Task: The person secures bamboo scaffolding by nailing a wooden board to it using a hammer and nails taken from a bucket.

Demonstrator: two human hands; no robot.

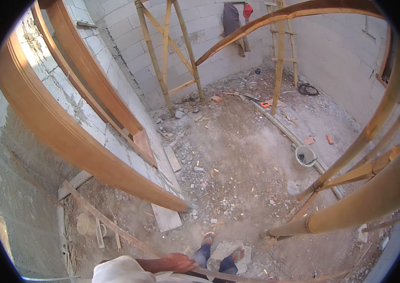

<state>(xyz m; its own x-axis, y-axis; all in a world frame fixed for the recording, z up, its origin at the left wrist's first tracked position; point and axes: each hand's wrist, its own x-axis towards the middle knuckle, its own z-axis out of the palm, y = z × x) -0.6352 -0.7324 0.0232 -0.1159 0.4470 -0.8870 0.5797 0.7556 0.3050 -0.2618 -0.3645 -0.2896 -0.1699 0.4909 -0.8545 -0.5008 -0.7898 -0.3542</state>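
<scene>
From the lower edge my left arm, in a white sleeve, reaches across in front of my body. My left hand [179, 262] is closed around a long, thin wooden strip [123, 239]. One end of the strip stretches up to the left over the dirt floor, and the other runs off low to the right past my legs. Just beyond the hand are my feet in sandals, one of them on a flat pale slab [223, 249]. My right hand does not show.
A brown wooden frame post [84, 158] slants along the left by a block wall. Bamboo poles [351, 212] stand at the right. A bucket [305, 156] sits beside a long beam [280, 124]. Rubble litters the floor. Another bucket [86, 224] lies lower left.
</scene>
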